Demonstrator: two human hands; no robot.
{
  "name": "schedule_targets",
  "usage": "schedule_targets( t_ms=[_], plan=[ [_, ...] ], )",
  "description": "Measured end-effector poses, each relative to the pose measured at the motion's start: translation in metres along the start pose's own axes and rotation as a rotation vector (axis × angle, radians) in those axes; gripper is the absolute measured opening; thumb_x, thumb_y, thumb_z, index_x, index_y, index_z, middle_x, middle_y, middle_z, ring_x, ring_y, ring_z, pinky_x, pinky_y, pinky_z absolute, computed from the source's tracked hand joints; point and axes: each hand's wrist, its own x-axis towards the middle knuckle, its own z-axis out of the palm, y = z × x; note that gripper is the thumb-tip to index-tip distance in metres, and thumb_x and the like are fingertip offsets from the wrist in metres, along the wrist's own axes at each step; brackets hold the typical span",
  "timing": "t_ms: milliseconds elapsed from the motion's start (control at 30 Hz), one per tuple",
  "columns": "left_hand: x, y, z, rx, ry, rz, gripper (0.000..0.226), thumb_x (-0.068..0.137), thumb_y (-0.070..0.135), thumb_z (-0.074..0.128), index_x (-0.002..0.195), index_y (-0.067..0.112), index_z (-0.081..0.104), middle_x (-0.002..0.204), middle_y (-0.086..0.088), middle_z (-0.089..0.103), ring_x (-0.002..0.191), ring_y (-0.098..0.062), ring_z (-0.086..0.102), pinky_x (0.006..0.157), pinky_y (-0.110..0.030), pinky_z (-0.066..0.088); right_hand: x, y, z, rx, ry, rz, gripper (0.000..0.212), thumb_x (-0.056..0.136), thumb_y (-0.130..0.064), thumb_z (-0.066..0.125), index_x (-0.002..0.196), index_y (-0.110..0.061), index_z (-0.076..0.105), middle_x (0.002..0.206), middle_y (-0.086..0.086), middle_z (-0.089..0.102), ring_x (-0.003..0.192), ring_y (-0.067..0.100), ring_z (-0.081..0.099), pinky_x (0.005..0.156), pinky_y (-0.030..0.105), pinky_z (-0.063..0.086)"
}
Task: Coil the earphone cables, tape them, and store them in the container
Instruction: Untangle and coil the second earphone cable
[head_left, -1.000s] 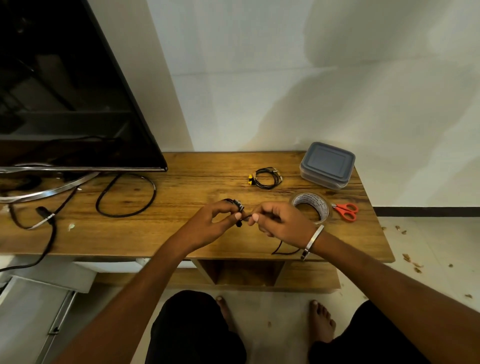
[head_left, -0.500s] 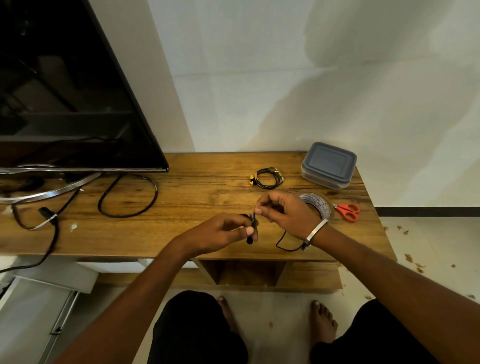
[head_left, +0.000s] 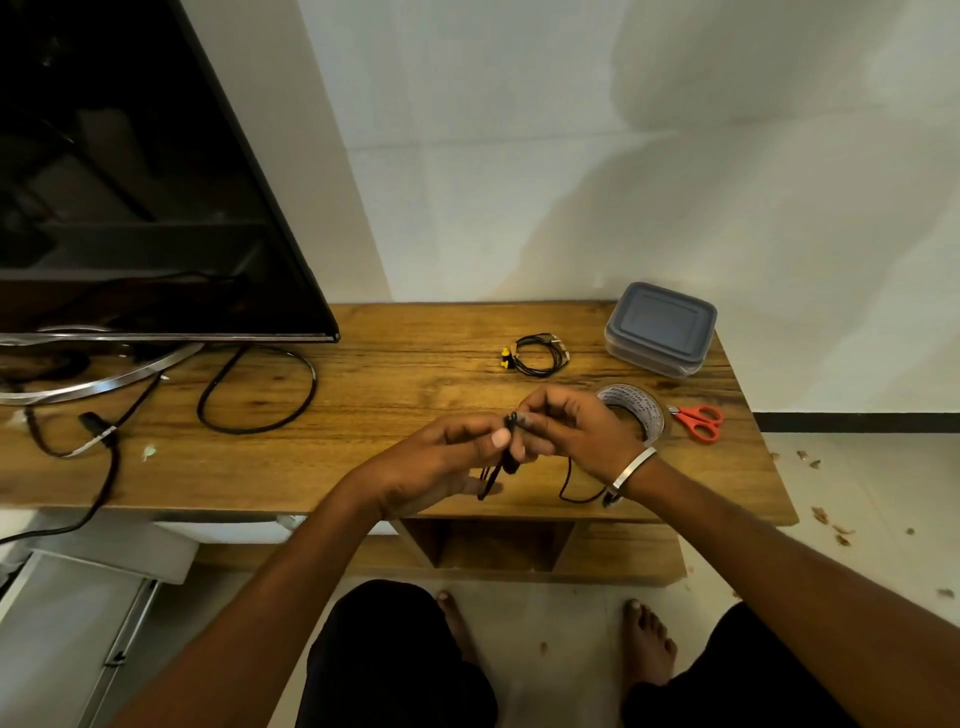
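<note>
Altogether two earphone sets show: one black earphone cable (head_left: 500, 465) pinched between both hands, and one coiled earphone set (head_left: 537, 355) with yellow tips lying on the worktop (head_left: 395, 395) beyond the hands. One tape roll (head_left: 636, 410) sits just behind the right hand (head_left: 576, 428), one pair of red scissors (head_left: 698, 422) lies to the right of it, and one lidded grey container (head_left: 661, 328) stands farther back on the right. Compared with half a second ago, the hands have drawn closer together and the left hand (head_left: 447, 460) has risen slightly. Both hands are closed in a fingertip pinch on the cable, thumbs meeting at its bunched top. Thin and dark, the cable hangs in short loops below the left hand, with a loose strand trailing under the right wrist.
</note>
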Motion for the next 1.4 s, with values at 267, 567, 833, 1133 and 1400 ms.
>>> schedule_targets(
  t_ms=[267, 567, 833, 1133, 1400],
  plan=[
    [0.003, 0.011, -0.003, -0.252, 0.097, 0.219, 0.021, 0.090, 0.036, 0.063, 0.096, 0.016, 0.063, 0.141, -0.031, 0.044, 0.134, -0.046, 0.041, 0.104, -0.069, 0.033, -0.009, 0.015, 0.010, 0.104, 0.012, 0.133, 0.018, 0.095, -0.012, 0.050, 0.103, -0.008, 0.066, 0.064, -0.002, 0.054, 0.050, 0.007, 0.043, 0.044, 0.017, 0.035],
    [0.013, 0.012, 0.002, -0.169, 0.353, 0.324, 0.029, 0.083, 0.046, 0.066, 0.097, 0.021, 0.067, 0.142, -0.011, 0.053, 0.134, -0.029, 0.047, 0.098, -0.055, 0.040, -0.015, 0.016, 0.030, -0.032, -0.092, 0.136, 0.021, 0.097, -0.018, 0.049, 0.097, -0.011, 0.069, 0.060, -0.003, 0.055, 0.052, 0.009, 0.047, 0.051, 0.017, 0.038],
    [0.021, 0.001, 0.001, 0.123, 0.458, 0.359, 0.019, 0.094, 0.025, 0.051, 0.093, 0.021, 0.070, 0.131, 0.007, 0.061, 0.123, -0.009, 0.054, 0.089, -0.026, 0.047, -0.012, 0.007, 0.033, -0.176, -0.164, 0.096, 0.019, 0.095, -0.019, 0.052, 0.096, -0.021, 0.071, 0.061, -0.005, 0.059, 0.056, 0.007, 0.052, 0.057, 0.021, 0.042],
    [0.016, -0.028, -0.026, 0.715, 0.453, 0.200, 0.013, 0.094, 0.029, 0.060, 0.095, 0.030, 0.073, 0.107, 0.009, 0.063, 0.115, -0.003, 0.053, 0.097, -0.028, 0.044, -0.012, -0.005, 0.012, -0.191, -0.102, 0.023, 0.015, 0.092, -0.023, 0.057, 0.093, -0.020, 0.072, 0.062, 0.008, 0.060, 0.053, 0.020, 0.050, 0.054, 0.031, 0.042],
    [0.007, -0.026, -0.026, 0.713, 0.310, 0.072, 0.018, 0.096, 0.033, 0.056, 0.091, 0.037, 0.073, 0.117, 0.010, 0.061, 0.124, -0.002, 0.047, 0.103, -0.025, 0.037, -0.008, -0.008, -0.006, -0.218, -0.036, -0.038, 0.014, 0.090, -0.024, 0.059, 0.090, -0.020, 0.072, 0.068, 0.014, 0.063, 0.053, 0.024, 0.042, 0.051, 0.028, 0.034]
  ],
)
